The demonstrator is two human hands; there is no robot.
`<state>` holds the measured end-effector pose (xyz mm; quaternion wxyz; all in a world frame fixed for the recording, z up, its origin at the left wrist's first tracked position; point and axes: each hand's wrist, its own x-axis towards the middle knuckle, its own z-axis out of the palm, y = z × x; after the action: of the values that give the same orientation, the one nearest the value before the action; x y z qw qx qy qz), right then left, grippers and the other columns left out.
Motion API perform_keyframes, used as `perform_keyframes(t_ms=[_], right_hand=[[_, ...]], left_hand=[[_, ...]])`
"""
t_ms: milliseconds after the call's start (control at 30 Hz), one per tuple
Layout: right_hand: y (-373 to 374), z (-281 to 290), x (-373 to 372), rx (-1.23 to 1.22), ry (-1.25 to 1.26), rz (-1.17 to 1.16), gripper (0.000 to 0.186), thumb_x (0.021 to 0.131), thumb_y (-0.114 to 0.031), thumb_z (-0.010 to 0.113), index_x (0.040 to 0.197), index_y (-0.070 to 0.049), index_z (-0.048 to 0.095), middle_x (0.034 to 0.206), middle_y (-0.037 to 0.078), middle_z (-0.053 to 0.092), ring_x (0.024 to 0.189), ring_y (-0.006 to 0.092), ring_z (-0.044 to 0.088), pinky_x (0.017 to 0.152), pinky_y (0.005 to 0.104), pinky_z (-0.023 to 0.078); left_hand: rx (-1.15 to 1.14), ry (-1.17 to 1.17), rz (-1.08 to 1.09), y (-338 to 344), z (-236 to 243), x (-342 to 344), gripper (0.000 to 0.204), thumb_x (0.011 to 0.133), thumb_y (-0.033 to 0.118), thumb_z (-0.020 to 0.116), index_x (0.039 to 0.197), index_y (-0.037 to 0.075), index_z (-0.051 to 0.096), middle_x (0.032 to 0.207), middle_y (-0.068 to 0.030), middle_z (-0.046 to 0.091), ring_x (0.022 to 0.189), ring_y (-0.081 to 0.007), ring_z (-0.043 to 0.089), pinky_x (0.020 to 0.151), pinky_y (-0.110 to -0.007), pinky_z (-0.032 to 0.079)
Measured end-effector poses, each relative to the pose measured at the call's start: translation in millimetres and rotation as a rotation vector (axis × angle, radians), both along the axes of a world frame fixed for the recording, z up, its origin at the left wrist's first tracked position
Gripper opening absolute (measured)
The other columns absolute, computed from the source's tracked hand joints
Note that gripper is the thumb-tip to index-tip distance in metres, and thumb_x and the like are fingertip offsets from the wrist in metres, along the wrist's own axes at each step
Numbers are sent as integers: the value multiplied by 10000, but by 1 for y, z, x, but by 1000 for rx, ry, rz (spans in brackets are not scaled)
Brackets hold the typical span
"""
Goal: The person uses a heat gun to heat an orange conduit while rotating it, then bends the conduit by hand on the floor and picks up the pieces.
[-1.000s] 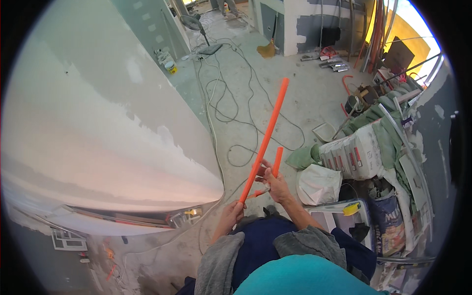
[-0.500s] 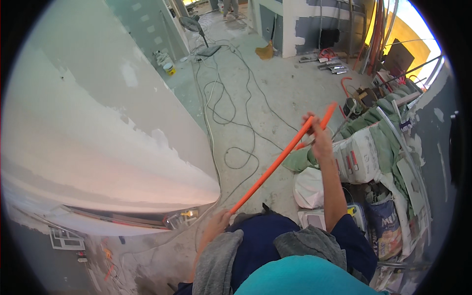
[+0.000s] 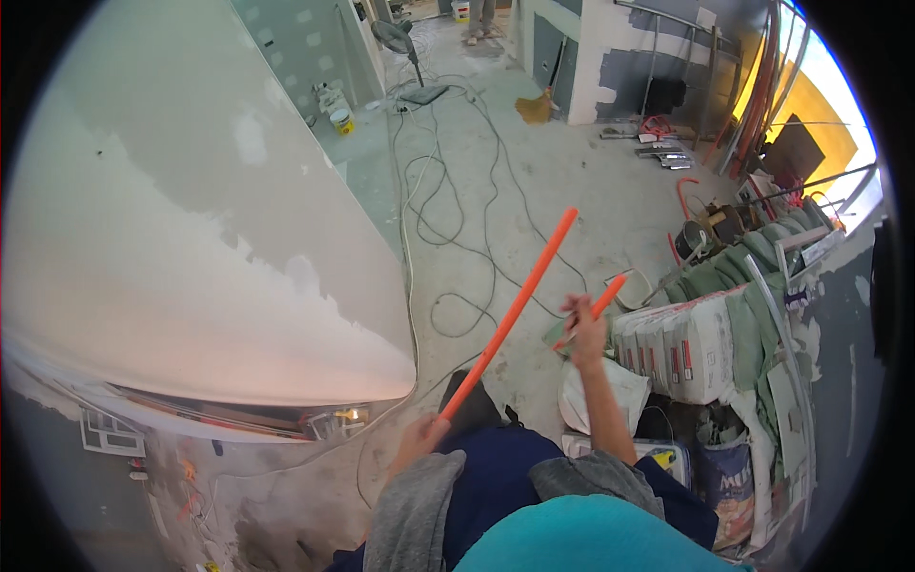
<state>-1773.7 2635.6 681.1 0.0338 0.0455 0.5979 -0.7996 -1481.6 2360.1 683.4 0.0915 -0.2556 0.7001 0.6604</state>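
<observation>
A long orange pipe (image 3: 515, 315) rises at a slant in front of me. Its lower end sits in my left hand (image 3: 417, 442), with the fingers closed around it. My right hand (image 3: 587, 336) grips a shorter orange pipe (image 3: 608, 296) near the stacked bags. The two pipes are apart, and the upper end of the long one is free. Part of the short pipe is hidden behind my right fingers.
Grey cables (image 3: 457, 238) loop across the concrete floor toward a standing fan (image 3: 412, 57). A partly plastered wall (image 3: 267, 286) bounds the left. Stacked white bags (image 3: 672, 357) and green bags (image 3: 734, 257) line the right. A broom (image 3: 535, 110) leans far off; another person's legs (image 3: 481, 19) show beyond.
My right hand has come off the long pipe and moved down and toward me with the short pipe. The long pipe now stands steeper in my left hand. The view has shifted slightly.
</observation>
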Motion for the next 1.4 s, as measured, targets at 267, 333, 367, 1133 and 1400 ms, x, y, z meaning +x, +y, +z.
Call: perform_keyframes(t_ms=[267,333,367,1133,1400], right_hand=[[-127,-8,-20,-353,-94,357,560,1089,-399,517,1466,14,484,1281,151,657,1104,204,667,933,343,535],[-143,2,-57,-307,-111,379,546,1089,-388,521,1452,19,493,1262,147,664,1088,211,671,945,355,537],[-152,6,-77,-269,-127,402,533,1088,-377,525,1437,24,502,1243,142,671,1072,218,674,956,368,539],[-142,44,-613,-20,105,-269,279,1048,-334,639,1021,-58,670,754,-33,529,636,48,476,564,218,394],[-245,-39,-729,397,-135,-43,422,1033,-425,632,761,-113,551,592,-53,453,464,39,412,413,216,295]], left_hand=[[233,53,-13,-27,-14,-173,296,1038,337,642,1040,43,673,731,70,526,622,-41,456,561,-233,343],[337,81,-26,-47,-21,-211,286,1045,330,635,1018,48,673,719,77,512,615,-33,441,553,-228,333],[317,82,-72,-59,-26,-232,294,1046,338,631,1005,50,672,710,80,498,608,-35,431,549,-230,327],[-91,-231,-92,-303,45,-531,367,987,388,676,1052,32,733,767,-23,616,693,-117,552,646,-299,450],[-91,-196,107,-327,-1,-704,452,985,464,682,1075,22,675,734,-12,569,692,-113,535,626,-312,429]])
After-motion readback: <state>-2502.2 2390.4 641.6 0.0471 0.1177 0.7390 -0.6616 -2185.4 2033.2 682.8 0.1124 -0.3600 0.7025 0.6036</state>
